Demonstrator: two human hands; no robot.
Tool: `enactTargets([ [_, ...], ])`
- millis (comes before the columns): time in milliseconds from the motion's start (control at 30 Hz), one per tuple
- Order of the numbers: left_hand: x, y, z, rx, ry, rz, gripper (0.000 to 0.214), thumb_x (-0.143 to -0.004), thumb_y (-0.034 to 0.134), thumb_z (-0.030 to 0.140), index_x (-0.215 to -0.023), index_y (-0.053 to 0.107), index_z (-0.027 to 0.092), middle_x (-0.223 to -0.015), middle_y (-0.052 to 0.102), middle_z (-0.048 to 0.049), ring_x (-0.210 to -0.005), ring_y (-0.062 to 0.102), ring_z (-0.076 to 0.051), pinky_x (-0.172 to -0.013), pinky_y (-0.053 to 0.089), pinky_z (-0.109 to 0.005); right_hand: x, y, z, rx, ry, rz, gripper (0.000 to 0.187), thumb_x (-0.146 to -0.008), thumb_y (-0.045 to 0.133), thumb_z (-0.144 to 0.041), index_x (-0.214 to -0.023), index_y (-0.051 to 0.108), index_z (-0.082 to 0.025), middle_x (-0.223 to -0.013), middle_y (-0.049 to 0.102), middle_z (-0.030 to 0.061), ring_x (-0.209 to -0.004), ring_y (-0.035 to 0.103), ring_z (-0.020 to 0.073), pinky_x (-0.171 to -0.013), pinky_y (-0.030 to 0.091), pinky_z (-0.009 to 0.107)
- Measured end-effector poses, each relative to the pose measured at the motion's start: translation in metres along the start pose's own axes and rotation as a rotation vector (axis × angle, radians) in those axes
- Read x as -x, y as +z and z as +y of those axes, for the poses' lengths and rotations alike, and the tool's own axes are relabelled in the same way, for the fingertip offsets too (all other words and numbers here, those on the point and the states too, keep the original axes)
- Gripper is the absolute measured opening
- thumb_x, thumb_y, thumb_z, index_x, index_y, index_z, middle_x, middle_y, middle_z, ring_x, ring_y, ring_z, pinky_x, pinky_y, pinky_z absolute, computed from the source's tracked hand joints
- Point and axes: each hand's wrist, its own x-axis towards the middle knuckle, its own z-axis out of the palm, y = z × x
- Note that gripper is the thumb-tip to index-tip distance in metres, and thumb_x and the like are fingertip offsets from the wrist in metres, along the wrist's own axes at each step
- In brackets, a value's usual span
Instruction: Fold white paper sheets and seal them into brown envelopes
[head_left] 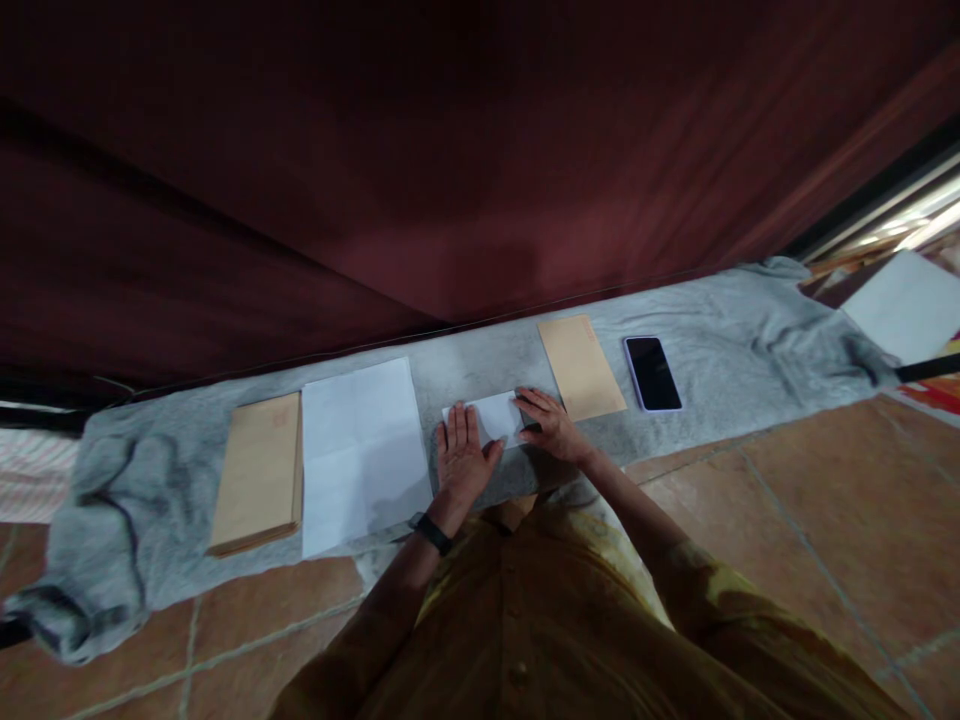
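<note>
A mustard-brown buttoned shirt [510, 640] fills the near edge, with the tiled floor [780, 510] showing on both sides of it. Both forearms reach forward over the table [720, 350], which is long, narrow and covered by a rumpled grey cloth; a dark band [433, 535] circles the left wrist. At the left, a stack of brown envelopes [257, 470] lies near the end of the table, and just beside it are white sheets [364, 450], flat, with a faint crease across the top sheet. Between these sheets and the right side, a small white paper [496, 415] lies on the cloth in front of the body, under both hands. The left hand [460, 458] rests palm down on its left end, fingers straight and thumb spread out, gripping nothing. The right hand [553, 425] is at its right end, fingers loosely bent and apart, the tips touching the paper's edge without a closed grip. A little farther off, beyond the right hand, 1 brown envelope [581, 365] lies flat, and to its right is a phone [652, 373] with a dark screen and pale purple edge. Behind the table hangs a dark red curtain [480, 200].
</note>
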Motion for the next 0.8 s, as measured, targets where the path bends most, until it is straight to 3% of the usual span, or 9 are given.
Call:
enactTargets([
  [233, 0.0, 0.0, 0.0, 0.009, -0.001, 0.004, 0.08, -0.098, 0.044, 0.056, -0.156, 0.031, 0.003, -0.163, 0.03, -0.0242, -0.154, 0.025, -0.035, -0.124, 0.022, -0.057, -0.007, -0.002, -0.001, 0.019, 0.03, 0.014, 0.063, -0.084, 0.073, -0.031, -0.144, 0.056, -0.023, -0.157, 0.046, 0.0114, -0.145, 0.041, 0.0313, -0.117, 0.038, 0.05],
  [567, 0.0, -0.001, 0.001, -0.003, -0.007, 0.0, 0.081, -0.097, 0.045, 0.056, -0.156, 0.03, 0.003, -0.163, 0.029, -0.0236, -0.154, 0.024, -0.035, -0.124, 0.021, -0.055, -0.047, 0.001, -0.004, 0.038, 0.145, 0.094, 0.046, -0.09, 0.063, -0.025, -0.136, 0.063, -0.02, -0.152, 0.051, 0.0115, -0.138, 0.048, 0.0283, -0.113, 0.041, 0.045],
  [800, 0.0, 0.0, 0.001, -0.002, -0.011, 0.014, 0.08, -0.097, 0.045, 0.057, -0.157, 0.03, 0.005, -0.163, 0.03, -0.0232, -0.153, 0.026, -0.035, -0.124, 0.022, -0.057, -0.05, 0.008, -0.004, 0.051, 0.178, 0.162, 0.051, -0.093, 0.058, -0.026, -0.143, 0.055, -0.018, -0.154, 0.049, 0.0134, -0.139, 0.046, 0.0287, -0.114, 0.039, 0.047],
])
